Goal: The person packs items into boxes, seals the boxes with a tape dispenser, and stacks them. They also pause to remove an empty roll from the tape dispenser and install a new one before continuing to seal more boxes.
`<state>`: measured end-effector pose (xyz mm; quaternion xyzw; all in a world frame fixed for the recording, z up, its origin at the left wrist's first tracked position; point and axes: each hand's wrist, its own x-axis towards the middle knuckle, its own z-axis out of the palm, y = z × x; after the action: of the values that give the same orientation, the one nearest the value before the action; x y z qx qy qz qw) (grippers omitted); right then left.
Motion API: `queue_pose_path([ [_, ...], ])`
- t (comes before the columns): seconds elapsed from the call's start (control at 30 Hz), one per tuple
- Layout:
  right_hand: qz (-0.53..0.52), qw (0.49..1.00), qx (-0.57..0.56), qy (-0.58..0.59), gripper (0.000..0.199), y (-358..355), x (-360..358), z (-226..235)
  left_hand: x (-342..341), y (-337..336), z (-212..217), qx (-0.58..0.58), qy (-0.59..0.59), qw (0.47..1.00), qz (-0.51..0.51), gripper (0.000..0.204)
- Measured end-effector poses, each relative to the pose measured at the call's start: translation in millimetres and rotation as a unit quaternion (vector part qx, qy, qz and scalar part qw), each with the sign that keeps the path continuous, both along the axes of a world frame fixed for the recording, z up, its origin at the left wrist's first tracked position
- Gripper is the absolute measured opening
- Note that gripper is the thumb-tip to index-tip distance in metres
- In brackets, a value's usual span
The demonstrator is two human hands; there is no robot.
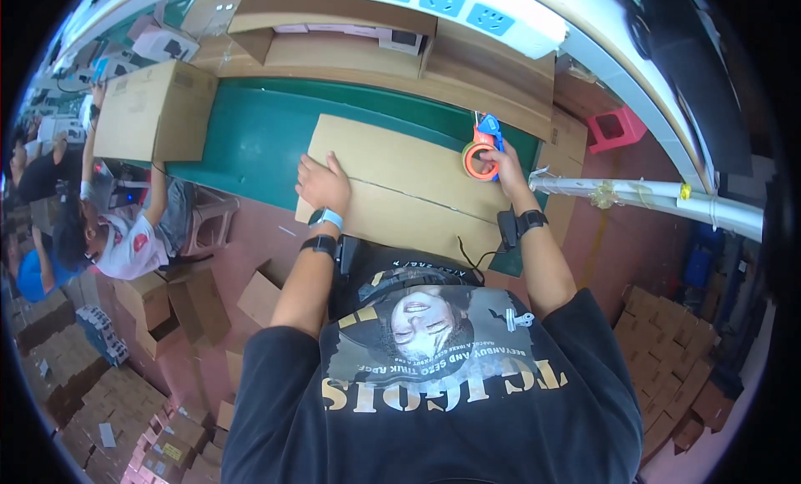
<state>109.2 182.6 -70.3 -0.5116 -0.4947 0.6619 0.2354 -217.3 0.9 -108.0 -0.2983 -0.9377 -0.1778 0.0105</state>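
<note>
A long brown cardboard box [400, 163] lies in front of me on a green table, its two top flaps folded in along a lengthwise seam. My left hand [324, 182] rests on the left end of the box, fingers spread over the flaps. Near the right end, my right hand [506, 168] grips a tape dispenser [486, 135] with a blue and red body and an orange-rimmed roll. The dispenser is tilted up over the box's far right part; whether it touches the cardboard I cannot tell.
A larger box [158, 113] stands on the green table [242, 133] at left, a co-worker's hands around it. A wooden shelf [342, 54] runs behind, under a white power strip [467, 7]. White pipes [617, 189] and a pink stool [616, 128] are at right; stacked cartons [663, 350] stand below.
</note>
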Motion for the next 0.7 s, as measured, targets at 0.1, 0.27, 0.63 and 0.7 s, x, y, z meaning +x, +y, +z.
queue_pose_path([
  [0.1,0.027,0.994,0.100,-0.025,0.035,-19.1,-8.1,1.5,3.4,-0.6,2.0,-0.008,0.014,1.000,-0.018,0.059],
  [0.27,0.137,0.926,0.345,-0.066,0.042,-96.9,-79.4,36.0,-14.1,-4.9,9.6,-0.031,-0.044,0.996,-0.065,0.049],
  [0.63,0.165,0.899,0.399,-0.079,0.043,-119.9,-96.8,8.4,-11.3,-7.1,-2.5,0.006,0.038,0.997,-0.064,0.045],
  [0.7,0.168,0.891,0.412,-0.096,0.044,-119.7,-94.8,-1.3,-13.8,-3.4,-1.2,0.038,0.158,0.984,-0.072,0.045],
])
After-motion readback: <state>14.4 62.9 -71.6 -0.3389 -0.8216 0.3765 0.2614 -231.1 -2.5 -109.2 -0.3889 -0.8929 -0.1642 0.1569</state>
